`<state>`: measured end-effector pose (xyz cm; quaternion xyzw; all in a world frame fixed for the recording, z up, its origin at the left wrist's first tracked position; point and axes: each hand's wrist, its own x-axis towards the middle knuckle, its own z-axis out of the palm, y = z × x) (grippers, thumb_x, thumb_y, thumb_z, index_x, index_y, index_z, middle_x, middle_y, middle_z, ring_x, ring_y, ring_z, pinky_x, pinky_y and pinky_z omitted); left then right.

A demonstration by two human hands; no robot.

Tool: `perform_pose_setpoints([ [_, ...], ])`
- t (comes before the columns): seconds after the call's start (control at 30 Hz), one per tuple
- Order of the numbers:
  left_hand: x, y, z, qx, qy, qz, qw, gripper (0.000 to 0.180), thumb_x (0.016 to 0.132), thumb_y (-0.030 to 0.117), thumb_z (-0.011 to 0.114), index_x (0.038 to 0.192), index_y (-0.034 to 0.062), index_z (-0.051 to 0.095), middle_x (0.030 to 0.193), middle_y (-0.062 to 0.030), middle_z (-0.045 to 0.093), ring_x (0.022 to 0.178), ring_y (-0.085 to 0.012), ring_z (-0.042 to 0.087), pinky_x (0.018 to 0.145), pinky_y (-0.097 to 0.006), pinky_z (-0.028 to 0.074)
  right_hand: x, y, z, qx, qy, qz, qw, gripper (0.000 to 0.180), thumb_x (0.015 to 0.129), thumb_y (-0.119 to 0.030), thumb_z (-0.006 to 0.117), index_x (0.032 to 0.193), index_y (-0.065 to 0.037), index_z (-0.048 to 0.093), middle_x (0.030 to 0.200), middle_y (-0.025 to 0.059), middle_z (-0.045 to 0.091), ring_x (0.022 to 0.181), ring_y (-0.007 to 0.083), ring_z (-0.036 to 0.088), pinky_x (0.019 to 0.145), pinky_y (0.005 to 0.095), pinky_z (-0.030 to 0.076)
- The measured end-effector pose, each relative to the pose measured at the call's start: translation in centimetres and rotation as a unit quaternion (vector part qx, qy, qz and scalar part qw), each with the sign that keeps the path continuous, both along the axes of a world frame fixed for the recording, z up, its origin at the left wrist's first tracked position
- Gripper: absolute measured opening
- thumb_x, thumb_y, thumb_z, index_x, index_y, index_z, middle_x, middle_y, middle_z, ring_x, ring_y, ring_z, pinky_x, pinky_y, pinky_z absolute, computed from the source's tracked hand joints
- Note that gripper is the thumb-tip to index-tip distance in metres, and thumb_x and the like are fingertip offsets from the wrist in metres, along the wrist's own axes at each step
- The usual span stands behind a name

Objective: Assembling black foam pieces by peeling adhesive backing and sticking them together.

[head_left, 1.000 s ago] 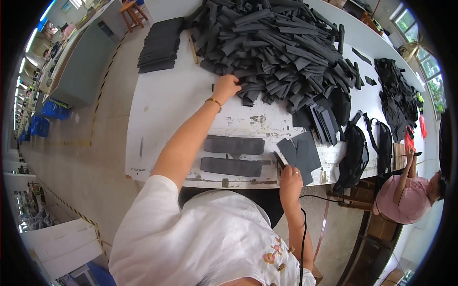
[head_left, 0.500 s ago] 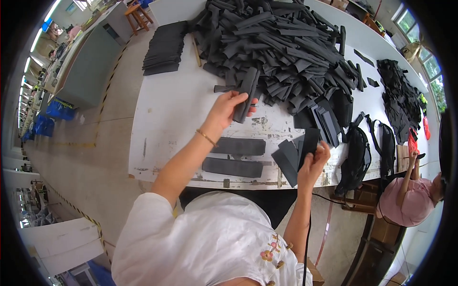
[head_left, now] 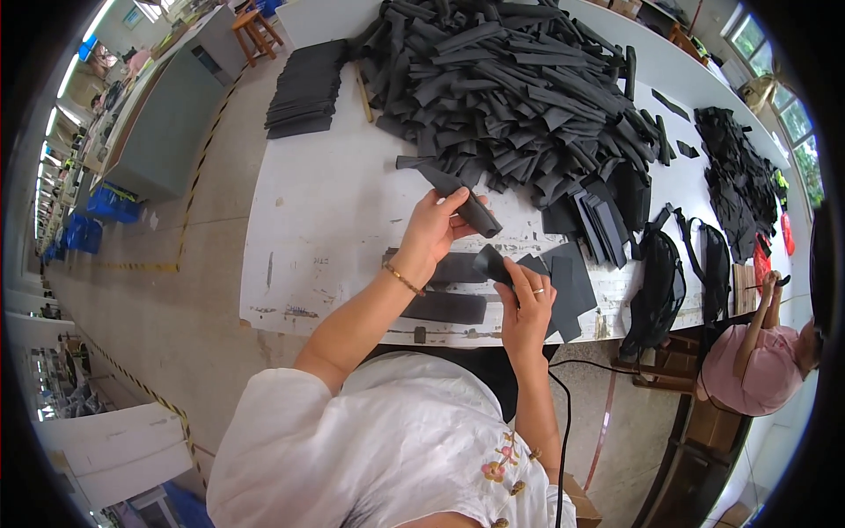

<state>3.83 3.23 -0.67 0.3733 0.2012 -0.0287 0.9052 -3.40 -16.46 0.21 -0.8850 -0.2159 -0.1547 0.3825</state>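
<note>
In my left hand (head_left: 429,229) is a folded black fabric strip (head_left: 475,214), its near end pointing right toward me. My right hand (head_left: 528,312), with a ring on one finger, pinches a thin black panel (head_left: 491,264) just below that end; a small gap shows between the two pieces. Beneath my hands lie two dark fabric strips (head_left: 447,308), one behind the other and partly covered by my left wrist. Several loose black panels (head_left: 574,286) are fanned out beside my right hand. More panels stand in a leaning stack (head_left: 598,227) farther back.
A big heap of black fabric strips (head_left: 519,97) covers the back of the white table (head_left: 286,211). A neat stack (head_left: 305,92) and a thin wooden stick (head_left: 363,92) lie left of it. Black bags (head_left: 656,282) rest at right, near a person in pink (head_left: 748,370).
My left hand has come nearer and tilted the fabric strip down to the right. My right hand has moved left with a panel, away from the fanned ones on the table.
</note>
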Motion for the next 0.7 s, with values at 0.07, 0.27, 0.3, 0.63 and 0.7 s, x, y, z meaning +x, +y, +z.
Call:
perform_pose_setpoints([
  [0.07,-0.1,-0.2,0.0,0.008,-0.012,-0.009,1.0,0.027,0.092,0.012,0.064,0.109,0.0005,0.046,0.101,-0.0176,0.065,0.092,-0.0311,0.07,0.077,-0.045,0.061,0.2,0.1,0.7,-0.013,-0.033,-0.015,0.999,0.033,0.084,-0.006,0.07,0.116,-0.011,0.067,0.099,0.0036,0.064,0.089,0.0244,0.055,0.082,0.0374,0.039],
  [0.27,-0.3,-0.8,0.5,0.053,-0.023,-0.021,0.998,0.025,0.092,0.011,0.062,0.106,-0.0025,0.046,0.1,-0.0199,0.065,0.092,-0.0294,0.07,0.071,-0.043,0.063,1.1,-0.6,1.0,-0.047,-0.073,-0.037,0.996,0.03,0.08,-0.003,0.07,0.109,-0.012,0.07,0.094,0.0022,0.063,0.086,0.023,0.056,0.081,0.0367,0.039],
  [0.3,-0.4,-0.9,0.6,0.066,-0.024,-0.03,0.997,0.025,0.093,0.01,0.062,0.106,-0.003,0.046,0.1,-0.0194,0.065,0.092,-0.0292,0.07,0.07,-0.043,0.064,1.3,-0.6,1.2,-0.046,-0.073,-0.037,0.996,0.03,0.08,-0.003,0.07,0.109,-0.012,0.07,0.094,0.0022,0.063,0.086,0.023,0.056,0.081,0.0367,0.039],
  [0.63,-0.8,-1.2,0.7,0.113,-0.073,-0.029,0.99,0.03,0.094,0.007,0.059,0.112,-0.0052,0.039,0.105,-0.019,0.06,0.096,-0.0313,0.069,0.07,-0.044,0.065,2.0,-0.8,1.6,-0.034,-0.078,-0.065,0.994,0.024,0.082,-0.002,0.069,0.103,-0.011,0.072,0.09,0.0019,0.065,0.085,0.0217,0.056,0.081,0.0351,0.039],
  [0.7,-1.0,-1.2,0.8,0.116,-0.08,-0.03,0.99,0.03,0.094,0.008,0.059,0.112,-0.0047,0.038,0.104,-0.0197,0.06,0.095,-0.0312,0.069,0.069,-0.043,0.065,2.0,-0.8,1.6,-0.01,-0.054,-0.069,0.996,0.023,0.082,-0.002,0.069,0.103,-0.011,0.072,0.09,0.0017,0.065,0.085,0.0213,0.057,0.082,0.035,0.039],
])
